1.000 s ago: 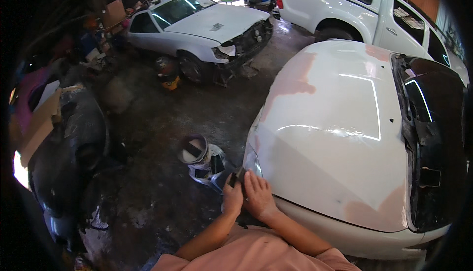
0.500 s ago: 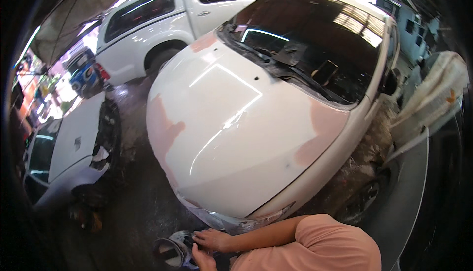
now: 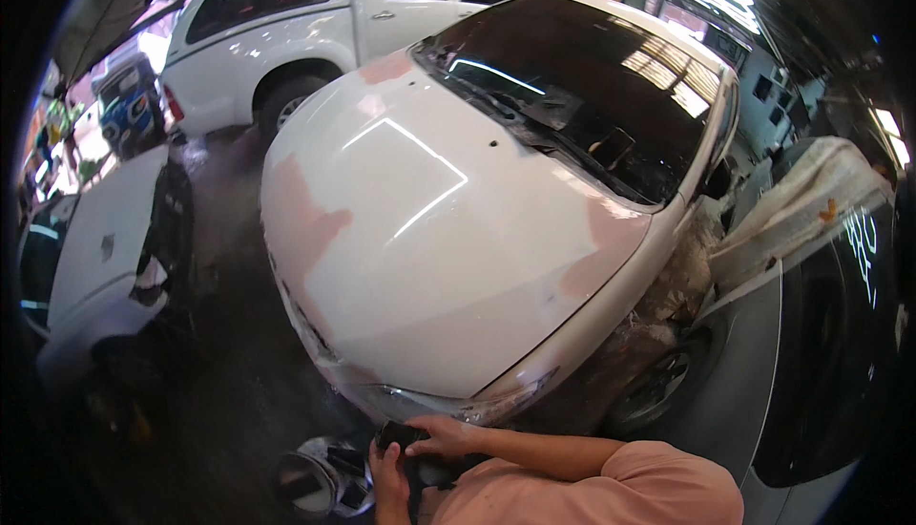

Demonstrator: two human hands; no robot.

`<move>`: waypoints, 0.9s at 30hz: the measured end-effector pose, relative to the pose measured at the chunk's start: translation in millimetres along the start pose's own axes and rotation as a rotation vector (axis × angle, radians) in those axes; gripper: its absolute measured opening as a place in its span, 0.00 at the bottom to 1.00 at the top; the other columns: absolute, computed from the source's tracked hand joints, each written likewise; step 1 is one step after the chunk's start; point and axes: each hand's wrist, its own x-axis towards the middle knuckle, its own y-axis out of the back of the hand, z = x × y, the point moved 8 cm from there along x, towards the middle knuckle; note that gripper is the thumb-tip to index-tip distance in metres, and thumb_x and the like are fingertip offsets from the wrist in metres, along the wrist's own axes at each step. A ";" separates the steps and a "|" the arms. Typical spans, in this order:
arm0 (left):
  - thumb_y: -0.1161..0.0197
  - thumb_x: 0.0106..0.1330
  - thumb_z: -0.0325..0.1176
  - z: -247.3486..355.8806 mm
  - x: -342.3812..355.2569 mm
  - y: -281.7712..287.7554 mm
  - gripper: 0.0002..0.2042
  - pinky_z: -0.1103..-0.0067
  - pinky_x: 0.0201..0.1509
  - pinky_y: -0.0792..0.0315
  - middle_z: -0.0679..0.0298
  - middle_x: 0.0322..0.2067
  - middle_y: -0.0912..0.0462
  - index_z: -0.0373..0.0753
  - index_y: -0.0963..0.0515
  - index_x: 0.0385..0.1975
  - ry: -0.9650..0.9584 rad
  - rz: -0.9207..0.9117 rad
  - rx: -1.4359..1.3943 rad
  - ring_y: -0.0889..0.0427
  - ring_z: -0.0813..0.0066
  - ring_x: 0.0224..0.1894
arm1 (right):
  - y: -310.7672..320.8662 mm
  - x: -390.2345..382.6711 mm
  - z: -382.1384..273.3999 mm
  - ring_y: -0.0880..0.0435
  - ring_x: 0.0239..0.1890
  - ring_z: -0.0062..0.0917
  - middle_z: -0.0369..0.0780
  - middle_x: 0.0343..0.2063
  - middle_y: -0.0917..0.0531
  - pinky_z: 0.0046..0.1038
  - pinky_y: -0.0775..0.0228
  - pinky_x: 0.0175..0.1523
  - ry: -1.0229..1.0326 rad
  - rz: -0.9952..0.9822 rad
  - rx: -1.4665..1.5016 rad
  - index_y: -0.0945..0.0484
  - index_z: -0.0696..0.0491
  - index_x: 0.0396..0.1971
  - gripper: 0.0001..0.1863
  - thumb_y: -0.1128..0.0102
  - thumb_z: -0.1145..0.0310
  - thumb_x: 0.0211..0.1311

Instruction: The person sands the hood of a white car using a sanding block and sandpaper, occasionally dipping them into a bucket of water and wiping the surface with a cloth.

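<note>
Small dark rectangular block (image 3: 395,435), probably light, maybe slick
So the block's up off the floor between both your hands, right by the front end of the white car (image 3: 448,239) and near the bucket (image 3: 283,477); can't tell if it's touching the bodywork. Your left hand (image 3: 389,477) has its fingers clamped on the lower side, and your right hand (image 3: 444,436) looks to have its fingers pinched on the right end. I'd guess it's light and pretty stiff, maybe with a bit of give if it's rubber or foam, hard to say from here. Doesn't look fragile. If it's wet it's gonna be slippery, so I'd grab it by the long side edges, thumb opposite fingers, flat face free.
</note>
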 end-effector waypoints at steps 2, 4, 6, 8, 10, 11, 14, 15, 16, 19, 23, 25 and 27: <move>0.32 0.69 0.25 -3.1 -6.2 1.8 0.24 0.69 0.65 0.23 0.59 0.56 0.19 0.33 0.28 0.65 -0.012 0.037 -0.020 0.19 0.64 0.59 | -0.9 4.0 14.7 0.15 0.51 0.40 0.49 0.51 0.14 0.36 0.24 0.57 0.133 0.126 -0.133 0.21 0.56 0.61 0.27 0.28 0.56 0.69; 0.33 0.71 0.24 11.1 -2.8 -1.8 0.24 0.71 0.66 0.23 0.59 0.59 0.20 0.33 0.28 0.66 0.057 0.048 0.023 0.19 0.66 0.60 | -2.8 10.8 3.7 0.15 0.51 0.40 0.49 0.49 0.13 0.37 0.24 0.57 0.245 0.185 -0.178 0.18 0.57 0.57 0.24 0.28 0.57 0.68; 0.31 0.73 0.30 -8.1 2.2 3.0 0.27 0.73 0.64 0.24 0.60 0.58 0.20 0.33 0.30 0.70 0.101 -0.044 0.142 0.20 0.71 0.59 | 15.0 -17.8 -6.5 0.14 0.50 0.41 0.49 0.47 0.13 0.38 0.24 0.57 0.172 0.225 -0.169 0.17 0.58 0.54 0.22 0.27 0.60 0.67; 0.35 0.76 0.34 -4.0 1.2 69.0 0.25 0.76 0.59 0.23 0.64 0.54 0.19 0.36 0.29 0.70 0.072 0.117 0.177 0.19 0.75 0.54 | 11.0 -22.2 -9.7 0.14 0.50 0.43 0.49 0.47 0.13 0.39 0.24 0.58 0.067 0.232 -0.256 0.16 0.57 0.53 0.21 0.25 0.63 0.64; 0.39 0.78 0.35 9.3 -13.0 170.7 0.17 0.78 0.55 0.23 0.66 0.49 0.16 0.36 0.21 0.62 -0.021 0.342 0.281 0.18 0.77 0.49 | 0.2 -29.9 -20.8 0.14 0.51 0.46 0.49 0.47 0.13 0.40 0.24 0.58 0.004 0.215 -0.346 0.15 0.56 0.52 0.21 0.24 0.65 0.62; 0.38 0.76 0.33 14.3 -21.4 229.3 0.14 0.74 0.54 0.22 0.63 0.47 0.14 0.35 0.17 0.56 -0.126 0.515 0.379 0.16 0.72 0.48 | -1.4 -33.0 -22.8 0.14 0.51 0.46 0.49 0.48 0.13 0.40 0.24 0.58 -0.024 0.205 -0.362 0.15 0.56 0.53 0.22 0.23 0.65 0.60; 0.41 0.71 0.31 46.2 -54.5 349.9 0.10 0.58 0.58 0.24 0.50 0.44 0.14 0.35 0.13 0.40 -0.232 0.902 1.124 0.16 0.47 0.50 | 8.9 -56.0 24.0 0.14 0.51 0.46 0.49 0.47 0.13 0.40 0.23 0.57 -0.121 0.217 -0.474 0.16 0.57 0.54 0.24 0.23 0.66 0.58; 0.40 0.70 0.33 57.4 -48.6 364.4 0.10 0.55 0.61 0.26 0.50 0.44 0.15 0.36 0.13 0.39 -0.160 0.906 1.366 0.19 0.47 0.54 | 5.4 -57.5 35.0 0.14 0.51 0.46 0.50 0.47 0.13 0.40 0.24 0.58 -0.175 0.204 -0.474 0.16 0.57 0.54 0.24 0.23 0.66 0.58; 0.39 0.69 0.33 46.8 -44.8 399.5 0.10 0.57 0.66 0.28 0.50 0.49 0.15 0.37 0.12 0.40 0.086 0.886 1.506 0.21 0.46 0.59 | 4.4 -58.4 32.2 0.14 0.51 0.46 0.50 0.47 0.13 0.40 0.24 0.58 -0.205 0.168 -0.476 0.16 0.57 0.55 0.25 0.23 0.67 0.58; 0.39 0.68 0.32 6.0 -14.3 463.8 0.12 0.60 0.71 0.31 0.48 0.57 0.18 0.37 0.12 0.45 0.403 0.652 1.754 0.25 0.46 0.64 | 0.0 -49.2 27.8 0.14 0.50 0.45 0.50 0.46 0.14 0.40 0.25 0.57 -0.250 0.157 -0.508 0.17 0.57 0.54 0.25 0.24 0.68 0.57; 0.38 0.68 0.33 -33.2 28.8 525.2 0.24 0.61 0.78 0.38 0.43 0.70 0.28 0.36 0.22 0.65 0.462 0.690 1.915 0.31 0.46 0.73 | -7.0 -37.8 52.8 0.14 0.45 0.45 0.49 0.42 0.14 0.39 0.24 0.53 -0.200 0.135 -0.551 0.16 0.58 0.49 0.21 0.24 0.68 0.56; 0.39 0.68 0.34 -37.5 76.6 505.0 0.33 0.59 0.84 0.50 0.41 0.74 0.34 0.34 0.34 0.75 0.540 0.473 1.780 0.44 0.45 0.80 | -13.5 -41.7 58.6 0.14 0.47 0.46 0.50 0.44 0.14 0.40 0.24 0.55 -0.285 0.159 -0.585 0.16 0.58 0.52 0.23 0.24 0.69 0.56; 0.37 0.67 0.37 -62.5 82.4 538.9 0.31 0.61 0.85 0.52 0.44 0.74 0.31 0.35 0.28 0.71 0.582 0.515 1.792 0.38 0.50 0.79 | -26.7 -28.6 41.2 0.14 0.50 0.48 0.51 0.46 0.13 0.42 0.24 0.56 -0.361 0.133 -0.564 0.17 0.58 0.54 0.24 0.24 0.69 0.56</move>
